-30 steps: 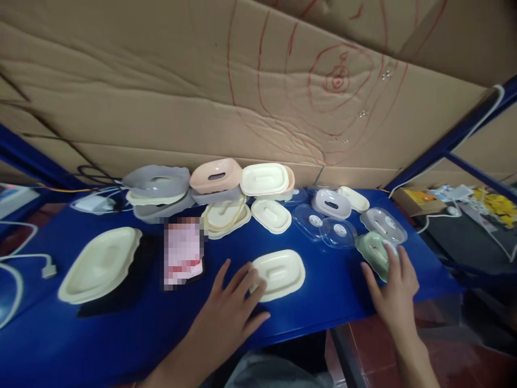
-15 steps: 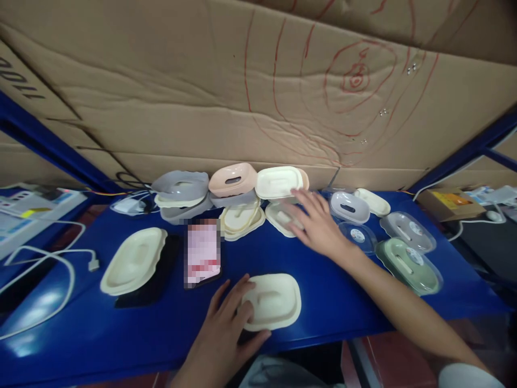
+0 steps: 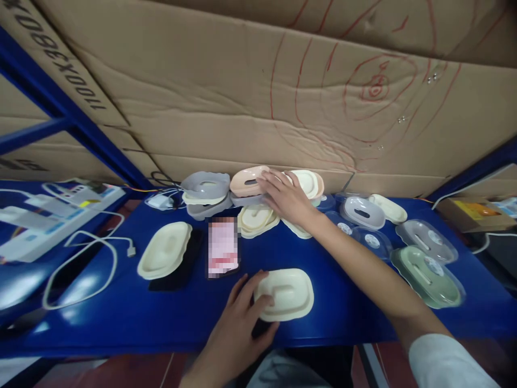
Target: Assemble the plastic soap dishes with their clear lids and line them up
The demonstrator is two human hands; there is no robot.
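Note:
Near the table's front edge, my left hand (image 3: 248,318) is closed around the left end of a cream plastic dish (image 3: 293,293), with fingertips on its top and the thumb by its near edge. The dish is oblong with a raised bar in the middle. Farther back, my right hand (image 3: 288,194) is stretched out with its fingers open. Its fingertips are at the right side of a peach dish (image 3: 244,183) with an oval slot; they seem to touch it. That dish rests on a grey one. My right hand partly covers a white dish (image 3: 305,180) and a cream one below.
Grey dishes (image 3: 205,186) are stacked at the back left. A phone (image 3: 223,248) and another cream dish (image 3: 165,250) lie left of centre. Clear lids and a green dish (image 3: 424,275) are at right. A power strip (image 3: 60,221) and white cable lie far left; cardboard (image 3: 202,108) stands behind.
My right hand has moved left, from the white dish to the peach dish. My left hand stays on the cream dish. The view has turned slightly left.

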